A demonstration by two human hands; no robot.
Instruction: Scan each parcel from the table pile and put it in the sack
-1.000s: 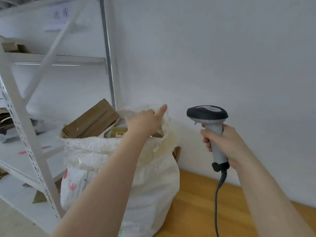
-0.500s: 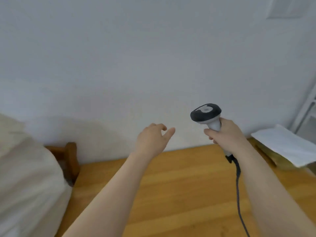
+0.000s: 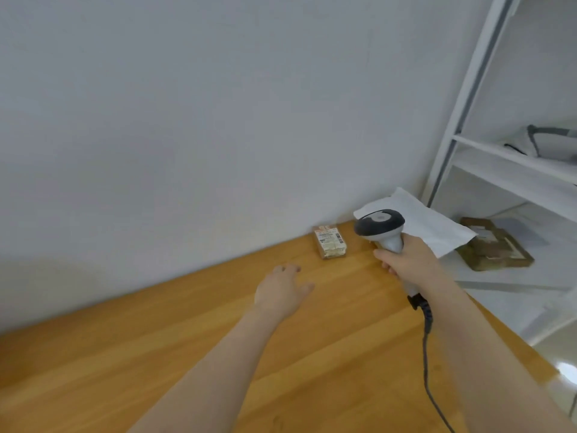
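A small taped parcel (image 3: 331,246) with a printed label lies on the wooden table (image 3: 187,339) near the wall. Behind and right of it lies a flat white mailer bag (image 3: 434,226), partly hidden by the scanner. My right hand (image 3: 409,260) grips the handle of a grey and black barcode scanner (image 3: 379,225), whose cable hangs down to the lower right. My left hand (image 3: 282,290) hovers empty over the table, fingers relaxed, a short way left of and nearer than the small parcel. The sack is out of view.
A white metal rack (image 3: 468,98) stands at the right, beyond the table's end. On its lower shelf lies a brown taped package (image 3: 493,248); a white and grey bag (image 3: 552,145) sits on the shelf above. A white wall runs behind the table.
The view has swung right, away from the sack to the table's far end. My left hand has left the sack mouth and now reaches toward the small parcel. The scanner stays in my right hand.
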